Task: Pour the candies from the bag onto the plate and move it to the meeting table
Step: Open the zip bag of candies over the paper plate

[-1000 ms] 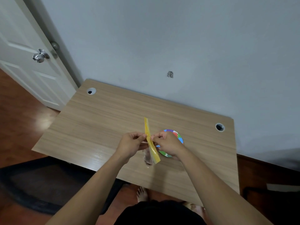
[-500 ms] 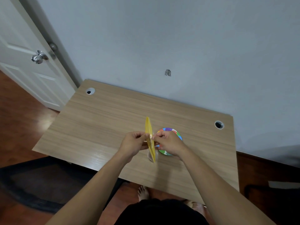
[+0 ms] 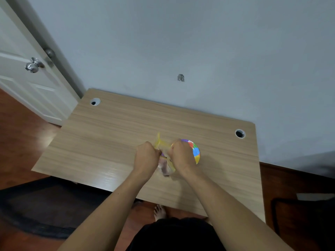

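A clear candy bag with a yellow top strip (image 3: 164, 147) hangs between my two hands above the wooden desk (image 3: 108, 138). My left hand (image 3: 146, 158) grips the strip's left side and my right hand (image 3: 182, 155) grips its right side. The strip looks pulled apart and blurred. The lower pouch with pale candies (image 3: 165, 169) hangs below my hands. A small paper plate with a coloured rim (image 3: 195, 151) lies on the desk just right of my right hand, partly hidden by it.
The desk stands against a grey wall, with cable holes at the back left (image 3: 95, 102) and back right (image 3: 240, 133). A white door with a metal knob (image 3: 33, 65) is at the left. My bare foot (image 3: 159, 211) shows on the wooden floor below the desk's front edge.
My hands have pulled apart at the bag's top, and the yellow strip has gone from a straight closed line to a spread, blurred shape. The view has shifted slightly.
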